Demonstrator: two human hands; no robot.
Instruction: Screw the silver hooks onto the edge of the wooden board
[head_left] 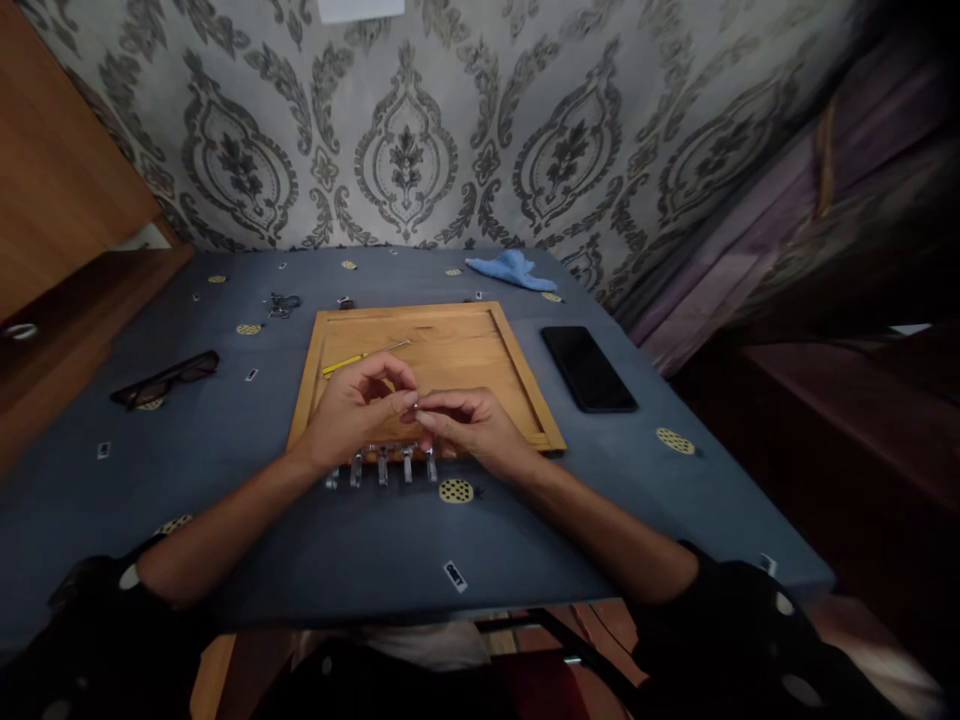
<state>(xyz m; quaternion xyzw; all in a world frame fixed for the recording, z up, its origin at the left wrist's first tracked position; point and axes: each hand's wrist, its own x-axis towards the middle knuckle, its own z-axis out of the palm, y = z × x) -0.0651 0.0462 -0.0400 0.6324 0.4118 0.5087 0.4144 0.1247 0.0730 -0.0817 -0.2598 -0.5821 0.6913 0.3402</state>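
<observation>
Over the wooden tray [450, 335], my left hand [349, 405] and my right hand [480, 430] meet with thumbs and forefingers pinched together. Between the fingertips is a tiny shiny piece [415, 406], too small to name. Both hands are closed on it or right at it. Behind my left hand a screwdriver [345, 364] with a yellow handle and thin metal shaft lies on the tray. Several shiny clip-like metal pieces [383, 467] stand in a row along the tray's near edge, just below my hands; some are partly hidden by them.
The table [285, 560] wears a blue-grey cloth with pineapple prints. To the right of the tray lies a black phone [589, 368], and a blue cloth [514, 269] is at the back. Glasses [169, 380] and a small dark tangled item [283, 305] are on the left.
</observation>
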